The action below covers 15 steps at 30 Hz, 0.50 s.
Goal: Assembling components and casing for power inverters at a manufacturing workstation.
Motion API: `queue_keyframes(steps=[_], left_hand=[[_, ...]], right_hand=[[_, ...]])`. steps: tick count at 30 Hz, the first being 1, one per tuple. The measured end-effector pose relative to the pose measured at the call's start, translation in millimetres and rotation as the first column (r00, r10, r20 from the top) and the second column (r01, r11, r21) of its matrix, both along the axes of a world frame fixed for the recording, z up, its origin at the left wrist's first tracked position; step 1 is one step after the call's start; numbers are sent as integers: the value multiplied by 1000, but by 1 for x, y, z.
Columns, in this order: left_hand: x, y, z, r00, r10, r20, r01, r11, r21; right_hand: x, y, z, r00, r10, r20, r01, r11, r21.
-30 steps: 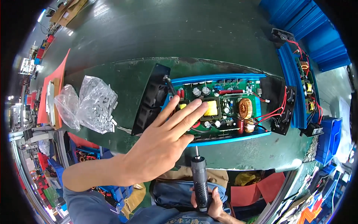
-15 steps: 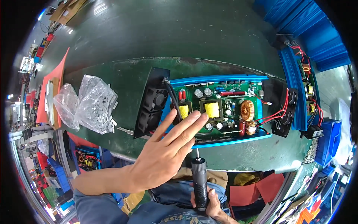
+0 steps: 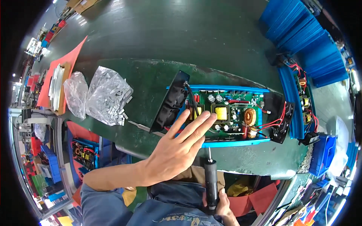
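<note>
Blk scrwdrvr (image 3: 211, 181) in R grip (image 3: 223, 205)

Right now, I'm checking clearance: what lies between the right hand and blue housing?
The black screwdriver, held in the right hand, pointing toward the blue housing; the head view shows it.

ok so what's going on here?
A person's left hand is spread over the near left part of an open blue metal housing with a green circuit board inside. Their right hand grips a black cylindrical screwdriver, bit pointing at the near wall. A black rectangular fan panel sits angled at the left end.
</note>
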<state>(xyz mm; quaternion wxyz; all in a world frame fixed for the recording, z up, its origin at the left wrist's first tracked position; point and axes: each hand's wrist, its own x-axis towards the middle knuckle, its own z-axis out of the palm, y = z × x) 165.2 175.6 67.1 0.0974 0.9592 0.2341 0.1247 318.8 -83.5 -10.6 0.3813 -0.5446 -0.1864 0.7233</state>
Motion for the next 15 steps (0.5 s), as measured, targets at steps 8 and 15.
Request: queue_keyframes(steps=[8,15], left_hand=[[-41,-3,13,941,172,292,-182,983,9],[-111,21,-8,805,502,315,-492,863,-117]], right_hand=[[44,-46,-17,786,-538,304,464,839,285],[114,-25,46,100,-284,953,253,934,252]])
